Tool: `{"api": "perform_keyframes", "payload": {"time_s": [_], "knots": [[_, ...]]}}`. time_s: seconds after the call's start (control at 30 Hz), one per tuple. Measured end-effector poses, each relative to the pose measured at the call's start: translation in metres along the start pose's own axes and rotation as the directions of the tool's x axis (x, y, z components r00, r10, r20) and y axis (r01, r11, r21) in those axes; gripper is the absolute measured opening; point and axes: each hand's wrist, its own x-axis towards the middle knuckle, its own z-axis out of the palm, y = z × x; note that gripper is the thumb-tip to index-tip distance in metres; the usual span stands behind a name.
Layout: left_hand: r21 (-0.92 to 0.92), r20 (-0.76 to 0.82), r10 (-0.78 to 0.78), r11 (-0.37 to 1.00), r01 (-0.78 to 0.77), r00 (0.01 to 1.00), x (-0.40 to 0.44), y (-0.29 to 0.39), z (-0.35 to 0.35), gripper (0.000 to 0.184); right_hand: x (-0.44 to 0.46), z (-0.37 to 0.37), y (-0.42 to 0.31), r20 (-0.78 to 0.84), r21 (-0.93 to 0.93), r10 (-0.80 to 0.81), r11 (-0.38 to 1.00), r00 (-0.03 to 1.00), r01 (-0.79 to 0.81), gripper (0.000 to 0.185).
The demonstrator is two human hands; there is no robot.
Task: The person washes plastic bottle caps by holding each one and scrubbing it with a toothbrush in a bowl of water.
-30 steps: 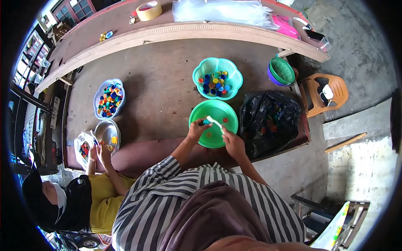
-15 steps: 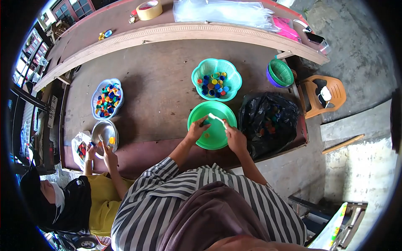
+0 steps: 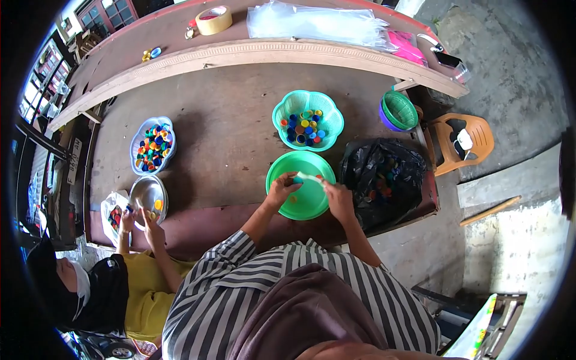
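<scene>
My left hand (image 3: pixel 280 190) is closed over the left side of the green basin (image 3: pixel 304 207), its fingertips pinching a small teal bottle cap (image 3: pixel 297 179). In my right hand (image 3: pixel 339 198) is a slim white tool (image 3: pixel 310 176) that looks like a toothbrush. The tool's far end touches or nearly touches the cap. Inside the basin, below my hands, lies an orange cap (image 3: pixel 293 200). Just beyond the basin, a turquoise basket (image 3: pixel 334 112) holds several caps of mixed colours.
A black plastic bag (image 3: pixel 354 198) with caps lies right of the basin. At left, a co-worker's hands (image 3: pixel 154 231) work over a metal bowl (image 3: pixel 165 195), near a pale blue basket (image 3: pixel 135 139) of caps. Nested baskets (image 3: pixel 401 110) stand at the right edge; a raised shelf (image 3: pixel 210 58) spans the back.
The white tool has swung toward my left hand, its end now at the pinched cap. My hands are slightly closer together. The whole view has shifted a little.
</scene>
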Motion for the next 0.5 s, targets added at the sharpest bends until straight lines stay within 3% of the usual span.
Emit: {"api": "perform_keyframes", "payload": {"time_s": [0.03,0.1,0.23,0.3,0.33,0.4,0.43,0.5], "knots": [[-0.007,-0.010,-0.003,1.000,0.003,1.000,0.001,-0.001,0.001,0.033,0.003,-0.004,0.000,0.011,0.000,-0.005,1.000,1.000,0.005,0.029],[-0.038,-0.006,-0.003,0.999,0.002,1.000,0.004,-0.001,0.003,0.033,0.010,-0.014,-0.002,-0.126,0.013,-0.096,0.995,0.987,0.098,0.025],[0.040,0.002,-0.041,0.998,0.041,0.999,0.000,0.000,0.007,0.032,0.021,-0.015,0.008,0.005,0.065,-0.242,0.968,0.970,0.241,0.023],[-0.202,-0.038,-0.033,0.979,0.025,0.999,-0.002,-0.002,0.011,0.029,0.036,-0.015,0.020,-0.034,-0.032,-0.100,0.995,0.994,0.099,0.022],[-0.207,-0.052,-0.028,0.978,0.016,0.998,-0.001,-0.004,0.009,0.029,0.042,-0.015,0.019,-0.027,-0.030,-0.115,0.993,0.993,0.114,0.022],[-0.006,-0.073,0.010,1.000,-0.010,0.997,-0.002,-0.005,0.001,0.027,0.049,-0.014,0.015,-0.012,0.156,-0.295,0.943,0.955,0.294,0.022],[-0.009,-0.085,0.009,1.000,-0.010,0.996,-0.003,-0.006,0.000,0.027,0.050,-0.014,0.013,0.085,0.195,-0.371,0.916,0.925,0.350,0.022],[0.029,-0.107,0.003,1.000,0.000,0.994,-0.003,-0.002,0.001,0.026,0.058,-0.011,0.021,0.076,0.145,-0.358,0.927,0.930,0.345,0.022]]}}
